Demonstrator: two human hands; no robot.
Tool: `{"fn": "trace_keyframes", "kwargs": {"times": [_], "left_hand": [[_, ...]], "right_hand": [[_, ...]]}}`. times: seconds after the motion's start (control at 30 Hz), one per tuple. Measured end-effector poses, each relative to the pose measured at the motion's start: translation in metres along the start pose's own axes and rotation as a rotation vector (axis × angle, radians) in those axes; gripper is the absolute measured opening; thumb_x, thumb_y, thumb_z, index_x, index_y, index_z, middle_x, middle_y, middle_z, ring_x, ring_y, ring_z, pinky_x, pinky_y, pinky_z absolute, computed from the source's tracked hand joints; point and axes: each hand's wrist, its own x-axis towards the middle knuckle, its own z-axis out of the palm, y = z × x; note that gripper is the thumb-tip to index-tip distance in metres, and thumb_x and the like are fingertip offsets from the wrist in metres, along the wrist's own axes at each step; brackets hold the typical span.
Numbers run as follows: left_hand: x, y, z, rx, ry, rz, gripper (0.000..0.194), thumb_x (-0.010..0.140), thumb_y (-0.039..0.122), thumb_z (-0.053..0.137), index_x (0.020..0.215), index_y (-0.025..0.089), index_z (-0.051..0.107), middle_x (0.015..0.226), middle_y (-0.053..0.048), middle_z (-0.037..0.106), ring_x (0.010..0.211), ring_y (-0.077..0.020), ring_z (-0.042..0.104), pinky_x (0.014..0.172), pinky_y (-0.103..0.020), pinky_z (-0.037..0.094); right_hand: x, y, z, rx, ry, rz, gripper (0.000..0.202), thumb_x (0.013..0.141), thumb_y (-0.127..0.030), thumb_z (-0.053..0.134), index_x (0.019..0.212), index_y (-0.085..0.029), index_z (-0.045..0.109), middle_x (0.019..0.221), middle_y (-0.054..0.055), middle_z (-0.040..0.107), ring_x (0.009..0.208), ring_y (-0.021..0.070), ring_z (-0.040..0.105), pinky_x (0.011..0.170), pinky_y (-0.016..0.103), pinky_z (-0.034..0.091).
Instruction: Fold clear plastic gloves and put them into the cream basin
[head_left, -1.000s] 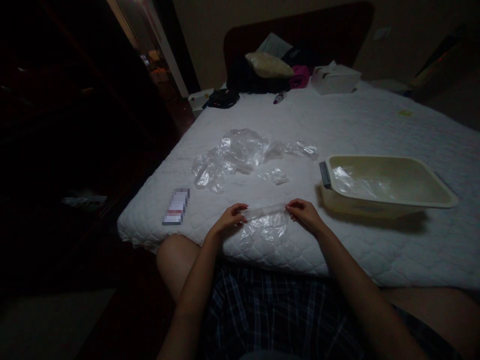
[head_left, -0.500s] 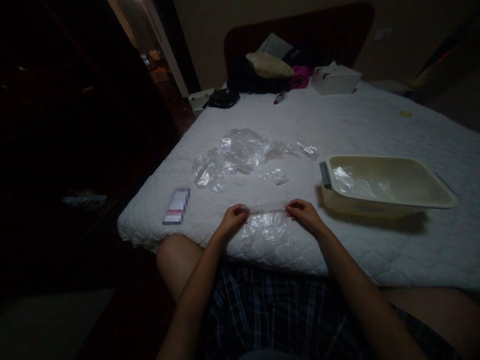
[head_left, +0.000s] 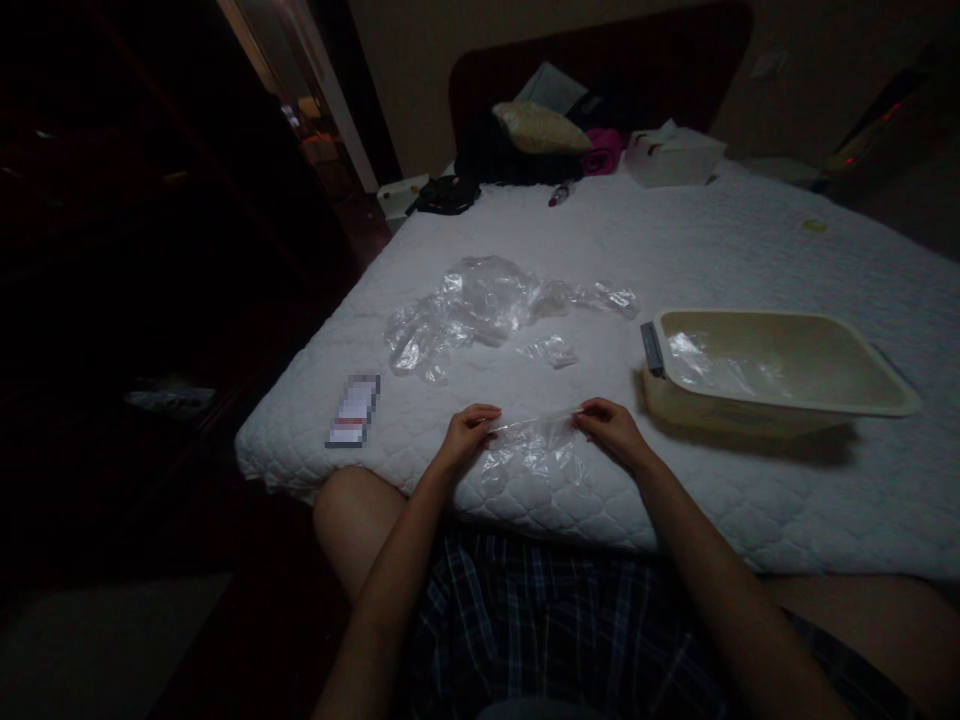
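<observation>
At the bed's near edge: a clear plastic bag [head_left: 534,460] is between the person's two hands, its upper edge drawn out in a nearly straight line and its wrinkled, shiny lower part spread toward the lap.
Left hand: the left hand [head_left: 472,438] pinches one end of that edge between thumb and fingers.
Right hand: the right hand [head_left: 606,430] grips the opposite end, thumb and fingertips together on the plastic.
Bed: a quilted white mattress cover [head_left: 712,515] lies under everything here; whether the bag's lower part touches it, I cannot tell.
Beyond the hands: a small flat piece of clear plastic [head_left: 555,350] lies just past them, with a larger crumpled heap of clear plastic [head_left: 484,295] farther back and to the left.
Left of the hands: a phone [head_left: 352,412], its screen blurred into blocks, lies near the bed's side.
Right of the hands: a cream plastic tub [head_left: 720,415] stands near the right hand, a grey handle [head_left: 652,350] at its left end; shiny clear plastic [head_left: 694,358] shows inside.
Headboard end: a beige pillow [head_left: 541,130], a rolled magenta cloth [head_left: 602,152] and a white box [head_left: 673,160] sit before the dark headboard [head_left: 675,60].
Lap: dark plaid fabric [head_left: 525,610] covers it.
</observation>
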Motion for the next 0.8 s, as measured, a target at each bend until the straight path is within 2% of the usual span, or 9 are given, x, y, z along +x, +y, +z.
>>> {"fn": "trace_keyframes", "kwargs": {"times": [0.1,0.23,0.37,0.53,0.67,0.73,0.8], "left_hand": [[0.001,-0.001,-0.001,0.057,0.004,0.072,0.017,0.064,0.02,0.059,0.077,0.015,0.069,0.103,-0.009,0.061,0.084,-0.018,0.059,0.055,-0.022,0.047],[0.002,0.002,-0.002,0.148,-0.003,0.129,0.021,0.063,0.013,0.055,0.075,0.017,0.07,0.099,-0.009,0.063,0.094,-0.0198,0.057,0.072,-0.027,0.047],[0.001,0.006,-0.004,0.189,-0.024,0.205,0.029,0.062,0.009,0.052,0.083,0.018,0.07,0.101,-0.007,0.063,0.097,-0.0185,0.057,0.085,-0.03,0.043],[0.0,0.009,-0.007,0.233,-0.024,0.22,0.041,0.062,0.006,0.046,0.093,0.019,0.068,0.107,-0.006,0.061,0.098,-0.0183,0.056,0.08,-0.029,0.045],[-0.002,0.013,-0.009,0.299,0.052,0.235,0.034,0.063,0.008,0.043,0.084,0.018,0.069,0.1,-0.006,0.062,0.088,-0.0177,0.057,0.072,-0.028,0.046],[-0.006,0.018,-0.008,0.445,0.119,0.301,0.029,0.065,0.009,0.044,0.08,0.019,0.067,0.094,-0.006,0.062,0.087,-0.0177,0.056,0.076,-0.029,0.045],[-0.012,0.024,-0.005,0.687,0.162,0.375,0.025,0.068,0.011,0.045,0.08,0.02,0.065,0.09,-0.006,0.06,0.086,-0.0176,0.054,0.079,-0.03,0.043]], "right_hand": [[0.0,0.001,-0.001,-0.013,-0.004,-0.029,0.03,0.058,-0.038,0.071,0.075,-0.017,0.059,0.067,0.001,0.06,0.055,0.0115,0.053,0.047,0.023,0.044],[0.0,0.001,-0.001,-0.029,-0.003,-0.042,0.028,0.06,-0.037,0.069,0.077,-0.017,0.061,0.067,0.002,0.06,0.055,0.0118,0.052,0.048,0.025,0.044],[-0.001,-0.001,0.0,-0.02,0.016,-0.051,0.023,0.059,-0.033,0.067,0.075,-0.017,0.062,0.077,0.004,0.063,0.059,0.0127,0.053,0.049,0.024,0.043],[-0.005,-0.005,0.0,-0.002,0.018,-0.088,0.01,0.062,-0.026,0.062,0.067,-0.018,0.062,0.093,0.005,0.06,0.075,0.0164,0.056,0.05,0.024,0.045],[-0.006,-0.004,0.0,-0.029,0.018,-0.127,0.009,0.065,-0.025,0.056,0.068,-0.019,0.062,0.095,0.005,0.058,0.08,0.0175,0.055,0.052,0.024,0.046],[-0.007,-0.004,0.001,-0.055,0.03,-0.161,0.011,0.068,-0.026,0.053,0.07,-0.019,0.061,0.095,0.005,0.057,0.078,0.0168,0.054,0.052,0.024,0.046],[-0.008,-0.006,0.001,-0.12,0.056,-0.224,0.013,0.072,-0.028,0.051,0.073,-0.019,0.06,0.095,0.006,0.057,0.078,0.0167,0.054,0.054,0.025,0.045]]}}
